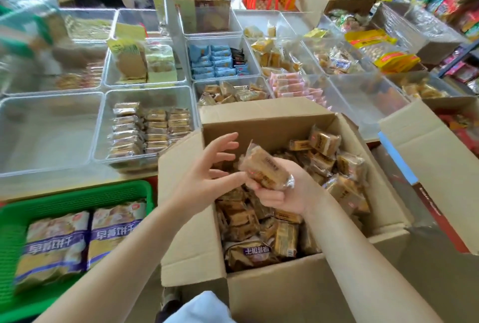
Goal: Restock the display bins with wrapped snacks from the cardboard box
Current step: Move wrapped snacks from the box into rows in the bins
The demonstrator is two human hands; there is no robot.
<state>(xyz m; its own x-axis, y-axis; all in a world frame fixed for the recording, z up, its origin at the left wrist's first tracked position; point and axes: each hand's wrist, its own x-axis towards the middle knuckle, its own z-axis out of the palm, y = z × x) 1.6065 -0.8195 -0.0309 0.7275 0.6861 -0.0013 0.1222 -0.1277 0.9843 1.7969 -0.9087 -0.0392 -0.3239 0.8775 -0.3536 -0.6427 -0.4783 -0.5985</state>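
An open cardboard box in front of me holds a heap of brown wrapped snacks. My right hand grips a small stack of wrapped snacks above the box's middle. My left hand hovers just left of that stack with fingers spread and thumb near the wrappers, holding nothing. To the left beyond the box stands a clear display bin with two neat rows of the same brown snacks.
An empty-looking clear bin sits left of the filled one. More clear bins with blue, pink and yellow snacks fill the table behind. A green basket with large bags lies at lower left. Another open box flap stands at right.
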